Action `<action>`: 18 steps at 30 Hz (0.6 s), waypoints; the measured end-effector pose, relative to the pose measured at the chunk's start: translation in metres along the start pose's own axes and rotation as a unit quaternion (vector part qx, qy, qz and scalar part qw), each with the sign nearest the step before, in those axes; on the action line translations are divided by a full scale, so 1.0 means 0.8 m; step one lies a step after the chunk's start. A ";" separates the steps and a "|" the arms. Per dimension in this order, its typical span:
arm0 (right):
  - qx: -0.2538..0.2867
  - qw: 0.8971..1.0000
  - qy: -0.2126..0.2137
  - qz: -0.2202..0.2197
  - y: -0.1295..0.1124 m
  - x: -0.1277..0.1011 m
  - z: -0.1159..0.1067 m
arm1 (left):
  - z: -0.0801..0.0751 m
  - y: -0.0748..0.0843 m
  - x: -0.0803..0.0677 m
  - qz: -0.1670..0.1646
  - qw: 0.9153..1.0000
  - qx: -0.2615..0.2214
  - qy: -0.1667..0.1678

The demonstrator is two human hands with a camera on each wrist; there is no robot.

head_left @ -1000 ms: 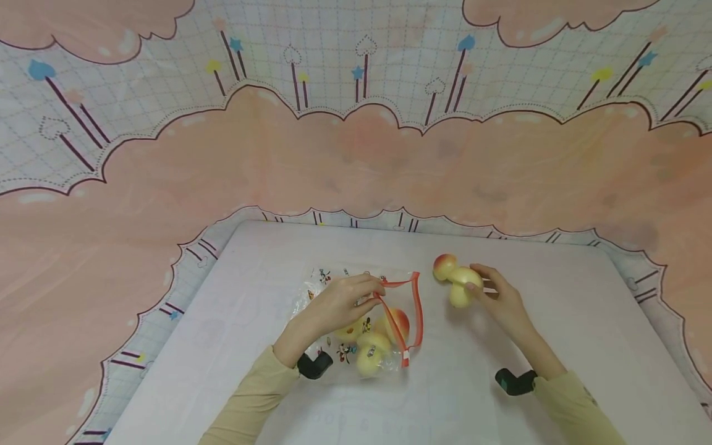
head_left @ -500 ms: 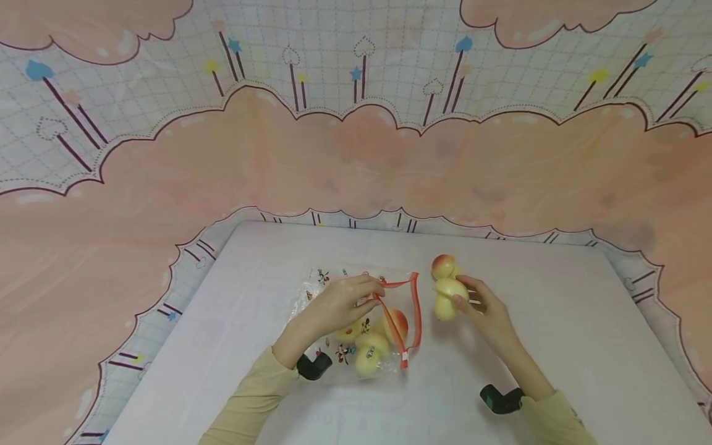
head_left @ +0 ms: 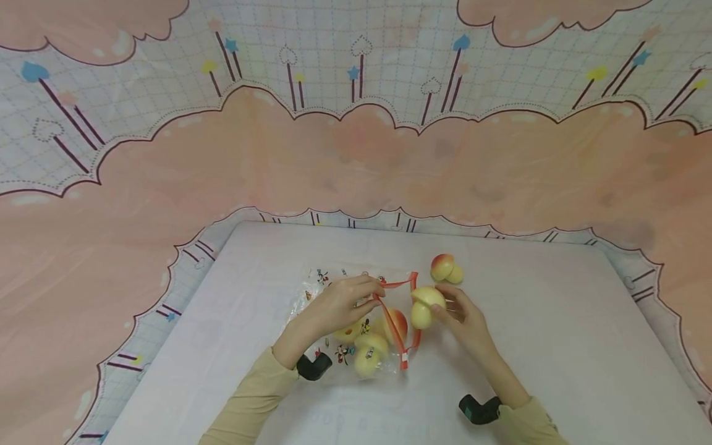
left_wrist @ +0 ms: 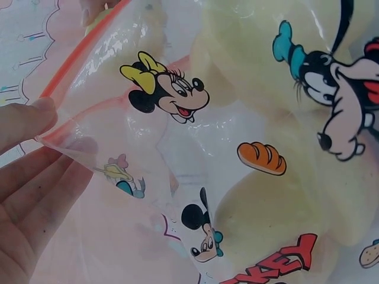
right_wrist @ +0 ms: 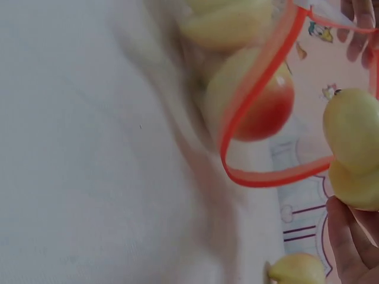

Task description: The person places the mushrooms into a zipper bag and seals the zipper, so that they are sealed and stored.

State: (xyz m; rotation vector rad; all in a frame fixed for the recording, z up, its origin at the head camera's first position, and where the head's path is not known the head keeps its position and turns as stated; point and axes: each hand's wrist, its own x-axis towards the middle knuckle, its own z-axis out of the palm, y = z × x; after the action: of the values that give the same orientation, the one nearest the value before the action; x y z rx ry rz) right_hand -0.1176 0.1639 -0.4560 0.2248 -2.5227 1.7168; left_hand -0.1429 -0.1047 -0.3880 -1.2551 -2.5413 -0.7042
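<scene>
At the bag's (head_left: 356,321) red rim, the left hand (head_left: 339,303) pinched flimsy film; the right hand (head_left: 464,318) gripped a light, seemingly smooth toy mushroom (head_left: 425,306) by its stem.

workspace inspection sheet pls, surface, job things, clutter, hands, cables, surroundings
surface: white table, bare around the work.
job's things: clear cartoon-printed bag with an orange-red zip rim, mouth held open; several yellow and red mushroom-shaped toys inside; one yellow mushroom toy held at the mouth; one more mushroom toy lying on the table beyond it.
clutter: nothing seen.
grippers: left hand pinches the bag's rim; right hand grips the yellow toy.
cables: nothing seen; a dark wrist-worn camera mount on each forearm.
surroundings: pink cloud-patterned cloth hung behind and around the table.
</scene>
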 end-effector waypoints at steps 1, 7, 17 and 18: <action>0.009 1.000 -0.001 0.001 0.000 0.000 0.003 | 0.000 0.000 0.000 0.000 1.000 0.000 0.000; 0.067 0.997 -0.017 0.021 -0.001 -0.001 0.021 | -0.001 0.001 0.000 0.002 1.000 0.004 0.002; 0.108 0.991 -0.021 0.080 -0.014 -0.004 0.044 | 0.000 0.000 0.000 0.003 1.000 0.010 0.000; 0.106 0.991 -0.018 0.081 -0.016 -0.004 0.046 | 0.000 -0.001 0.000 0.003 1.000 0.010 0.000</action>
State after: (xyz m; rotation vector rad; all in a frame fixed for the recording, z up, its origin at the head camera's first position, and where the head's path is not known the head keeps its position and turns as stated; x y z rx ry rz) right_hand -0.1120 0.1256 -0.4585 0.0654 -2.4422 2.0629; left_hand -0.1434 -0.1046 -0.3882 -1.2549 -2.5380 -0.6760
